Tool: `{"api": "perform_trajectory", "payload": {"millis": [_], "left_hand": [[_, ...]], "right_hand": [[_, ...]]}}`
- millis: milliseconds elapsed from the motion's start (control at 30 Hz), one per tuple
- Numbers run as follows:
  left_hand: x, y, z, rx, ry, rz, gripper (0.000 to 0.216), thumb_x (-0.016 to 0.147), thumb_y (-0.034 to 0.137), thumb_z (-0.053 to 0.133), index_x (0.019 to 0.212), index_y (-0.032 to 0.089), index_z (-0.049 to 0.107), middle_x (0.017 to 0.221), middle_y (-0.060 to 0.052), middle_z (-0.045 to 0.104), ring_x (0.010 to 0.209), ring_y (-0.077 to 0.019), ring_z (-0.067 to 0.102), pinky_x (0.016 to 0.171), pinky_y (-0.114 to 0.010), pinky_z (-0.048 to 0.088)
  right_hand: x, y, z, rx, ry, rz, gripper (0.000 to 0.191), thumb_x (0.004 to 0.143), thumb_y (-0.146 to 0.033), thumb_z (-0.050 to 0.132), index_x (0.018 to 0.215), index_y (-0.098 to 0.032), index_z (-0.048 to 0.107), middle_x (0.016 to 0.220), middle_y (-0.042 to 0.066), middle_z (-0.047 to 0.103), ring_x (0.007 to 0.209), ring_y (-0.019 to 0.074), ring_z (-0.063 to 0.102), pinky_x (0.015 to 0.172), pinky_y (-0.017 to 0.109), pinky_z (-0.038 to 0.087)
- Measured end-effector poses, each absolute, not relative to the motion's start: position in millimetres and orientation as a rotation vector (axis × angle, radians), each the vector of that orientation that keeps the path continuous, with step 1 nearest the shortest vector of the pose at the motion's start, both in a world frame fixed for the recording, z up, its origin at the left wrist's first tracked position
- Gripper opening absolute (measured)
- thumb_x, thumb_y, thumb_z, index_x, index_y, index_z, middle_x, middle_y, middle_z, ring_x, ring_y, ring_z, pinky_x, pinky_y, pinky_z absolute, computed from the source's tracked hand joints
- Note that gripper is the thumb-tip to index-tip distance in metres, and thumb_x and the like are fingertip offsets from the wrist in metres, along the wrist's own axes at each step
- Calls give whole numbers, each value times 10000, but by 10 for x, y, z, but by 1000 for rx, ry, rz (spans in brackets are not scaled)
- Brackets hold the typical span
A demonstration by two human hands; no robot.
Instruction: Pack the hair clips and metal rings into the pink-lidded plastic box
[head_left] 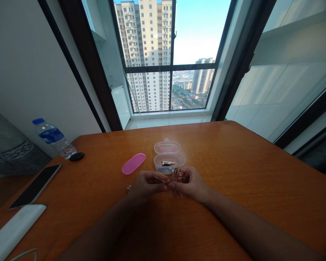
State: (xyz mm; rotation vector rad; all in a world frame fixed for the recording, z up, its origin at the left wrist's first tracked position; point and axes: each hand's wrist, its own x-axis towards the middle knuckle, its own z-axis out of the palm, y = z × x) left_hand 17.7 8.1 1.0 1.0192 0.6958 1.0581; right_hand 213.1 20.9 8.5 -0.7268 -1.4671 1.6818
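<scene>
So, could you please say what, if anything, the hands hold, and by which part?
The left hand pinches a thin metal piece; the right hand holds a looped metal piece. Which part each grips cannot be told.

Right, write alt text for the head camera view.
A person's left hand and right hand hold small looped metallic pieces above a brown table. Just beyond are an open clear box and a pink oval piece; behind, a window shows high-rise buildings.

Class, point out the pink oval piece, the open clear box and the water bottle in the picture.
Pink oval piece [134, 164], head view: middle of its upper face.
Open clear box [160, 168], head view: front wall.
Water bottle [51, 135], head view: blue label.
</scene>
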Motion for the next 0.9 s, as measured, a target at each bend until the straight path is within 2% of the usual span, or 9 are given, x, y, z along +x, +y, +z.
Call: {"api": "perform_trajectory", "payload": {"millis": [100, 200, 333, 500, 600, 733, 900], "left_hand": [[143, 84, -20, 1064, 652, 1027, 230, 611, 153, 885, 823, 169, 799, 855, -55, 774, 768, -159, 722, 750, -252, 568], [125, 86, -42, 1105, 604, 1042, 200, 650, 126, 857, 833, 185, 804, 918, -47, 763, 795, -161, 721, 764, -261, 568], [159, 83, -83, 1085, 570, 1060, 162, 655, 148, 857, 803, 165, 791, 843, -35, 753, 696, -154, 712, 685, -267, 570], [227, 109, -184, 992, 537, 1083, 337, 649, 248, 877, 920, 137, 708, 743, -35, 747, 526, -141, 667, 520, -248, 536], [250, 129, -232, 1009, 529, 1058, 373, 692, 282, 853, 956, 131, 637, 739, -41, 740, 519, -142, 665, 495, -233, 522], [254, 127, -264, 990, 492, 1047, 440, 742, 302, 817, 1044, 200, 514, 739, -4, 730, 529, -156, 672, 492, -237, 514], [240, 84, -238, 1024, 583, 1095, 351, 684, 292, 857, 837, 164, 568, 701, -21, 727, 639, -163, 684, 654, -277, 533]], "right_hand": [[2159, 239, 69, -654, -1446, 1653, 283, 717, -352, 830, 806, -133, 674, 669, 15, 704, 485, 82, 587, 461, 182, 482], [2165, 242, 42, -631, -1411, 1664, 258, 717, -336, 835, 845, -144, 718, 725, 32, 733, 566, 106, 631, 501, 190, 492], [2139, 202, -10, -604, -1369, 1712, 242, 732, -348, 825, 838, -155, 725, 720, 42, 740, 602, 130, 655, 496, 193, 466], [2112, 148, -52, -676, -1352, 1657, 297, 756, -409, 803, 835, -138, 711, 649, 15, 695, 489, 88, 570, 468, 195, 419], [2113, 140, -40, -709, -1361, 1654, 349, 768, -471, 777, 814, -137, 685, 623, 2, 667, 470, 85, 545, 466, 202, 410], [2129, 129, -13, -715, -1408, 1650, 353, 792, -481, 753, 843, -139, 685, 701, 22, 689, 517, 94, 563, 505, 216, 429], [2160, 54, -14, -736, -1412, 1631, 360, 801, -489, 739, 907, -146, 722, 771, 43, 715, 639, 134, 605, 605, 249, 468]]}}
